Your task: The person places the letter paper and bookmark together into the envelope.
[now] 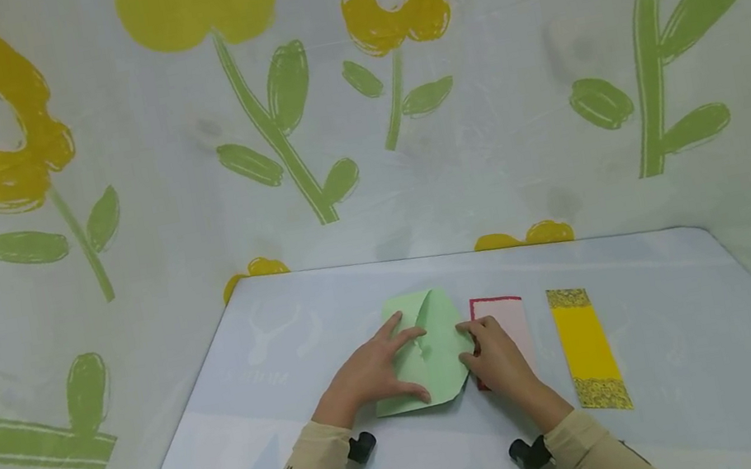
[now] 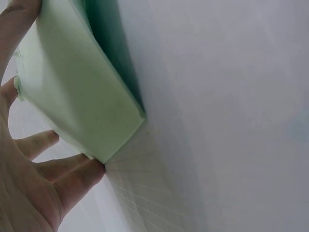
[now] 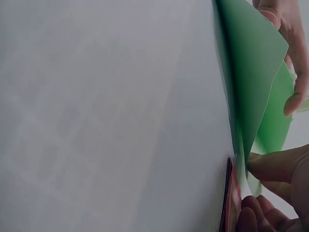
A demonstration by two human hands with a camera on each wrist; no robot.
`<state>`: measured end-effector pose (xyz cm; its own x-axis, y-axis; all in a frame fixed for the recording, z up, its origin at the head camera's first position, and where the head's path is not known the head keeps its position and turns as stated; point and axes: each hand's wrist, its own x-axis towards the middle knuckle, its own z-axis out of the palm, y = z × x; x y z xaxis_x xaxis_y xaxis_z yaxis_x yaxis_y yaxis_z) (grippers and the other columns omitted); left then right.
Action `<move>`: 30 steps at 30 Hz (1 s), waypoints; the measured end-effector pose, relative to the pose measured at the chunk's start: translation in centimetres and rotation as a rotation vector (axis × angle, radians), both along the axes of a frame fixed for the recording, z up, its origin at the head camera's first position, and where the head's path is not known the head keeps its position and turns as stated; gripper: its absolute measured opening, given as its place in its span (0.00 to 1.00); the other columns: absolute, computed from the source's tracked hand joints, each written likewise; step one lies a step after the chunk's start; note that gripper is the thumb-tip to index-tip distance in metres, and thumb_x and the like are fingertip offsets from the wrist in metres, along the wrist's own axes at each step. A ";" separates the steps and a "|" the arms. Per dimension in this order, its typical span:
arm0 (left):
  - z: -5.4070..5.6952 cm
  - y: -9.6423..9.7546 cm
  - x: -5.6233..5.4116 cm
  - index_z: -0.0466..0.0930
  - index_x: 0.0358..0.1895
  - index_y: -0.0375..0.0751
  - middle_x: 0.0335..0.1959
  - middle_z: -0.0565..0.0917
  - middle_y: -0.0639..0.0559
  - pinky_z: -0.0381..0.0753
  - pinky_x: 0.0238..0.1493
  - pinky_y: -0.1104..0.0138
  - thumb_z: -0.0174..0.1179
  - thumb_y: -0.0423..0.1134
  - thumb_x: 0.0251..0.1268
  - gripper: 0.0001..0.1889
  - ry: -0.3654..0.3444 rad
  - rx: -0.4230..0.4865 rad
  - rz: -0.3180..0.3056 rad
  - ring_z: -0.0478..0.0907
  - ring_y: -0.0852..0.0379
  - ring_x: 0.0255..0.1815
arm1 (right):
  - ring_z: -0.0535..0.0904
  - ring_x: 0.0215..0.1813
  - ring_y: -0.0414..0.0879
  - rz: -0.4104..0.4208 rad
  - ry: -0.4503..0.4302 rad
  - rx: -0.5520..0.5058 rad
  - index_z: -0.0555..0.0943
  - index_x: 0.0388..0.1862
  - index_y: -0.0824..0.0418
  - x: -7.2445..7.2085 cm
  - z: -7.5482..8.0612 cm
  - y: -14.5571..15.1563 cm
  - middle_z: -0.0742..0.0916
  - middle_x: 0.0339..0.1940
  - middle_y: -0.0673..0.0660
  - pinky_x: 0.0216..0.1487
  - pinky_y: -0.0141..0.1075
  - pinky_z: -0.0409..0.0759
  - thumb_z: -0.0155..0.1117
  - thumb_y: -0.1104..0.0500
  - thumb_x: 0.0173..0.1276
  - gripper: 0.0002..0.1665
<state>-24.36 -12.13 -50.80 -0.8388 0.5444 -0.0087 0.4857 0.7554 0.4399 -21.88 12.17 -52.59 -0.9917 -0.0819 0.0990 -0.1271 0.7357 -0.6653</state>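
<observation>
A folded sheet of light green paper lies on the table, a raised crease running up its upper part. My left hand rests on its left side with fingers and thumb spread. In the left wrist view the paper stands partly lifted, with a darker gap under its edge. At the right edge, my right hand pinches the paper between thumb and fingers. The right wrist view shows the thumb pressed against the folded green paper, which bows up from the table.
Partly under my right hand lies a pale pink card with a red border. Farther right is a yellow strip with patterned gold ends. The white table meets a flower-printed cloth behind and at the sides.
</observation>
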 end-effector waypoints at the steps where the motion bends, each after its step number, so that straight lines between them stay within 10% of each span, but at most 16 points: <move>1: 0.0 0.0 0.0 0.67 0.74 0.69 0.83 0.52 0.47 0.77 0.63 0.50 0.75 0.74 0.34 0.54 0.001 0.002 0.000 0.69 0.42 0.72 | 0.74 0.41 0.48 0.000 0.001 0.001 0.80 0.63 0.65 0.0 0.1 0.0 0.78 0.49 0.61 0.44 0.41 0.77 0.74 0.64 0.63 0.29; 30: 0.1 -0.1 -0.1 0.68 0.73 0.69 0.83 0.52 0.48 0.75 0.65 0.49 0.77 0.73 0.33 0.54 -0.019 0.017 -0.005 0.67 0.42 0.74 | 0.77 0.55 0.56 -0.149 -0.076 0.046 0.65 0.77 0.62 0.8 1.1 3.2 0.76 0.64 0.65 0.60 0.53 0.80 0.72 0.54 0.66 0.44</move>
<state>-24.43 -12.22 -50.74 -0.8359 0.5487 -0.0153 0.4808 0.7453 0.4618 -21.05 15.35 -51.47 -0.9977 0.0639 0.0227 0.0350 0.7723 -0.6343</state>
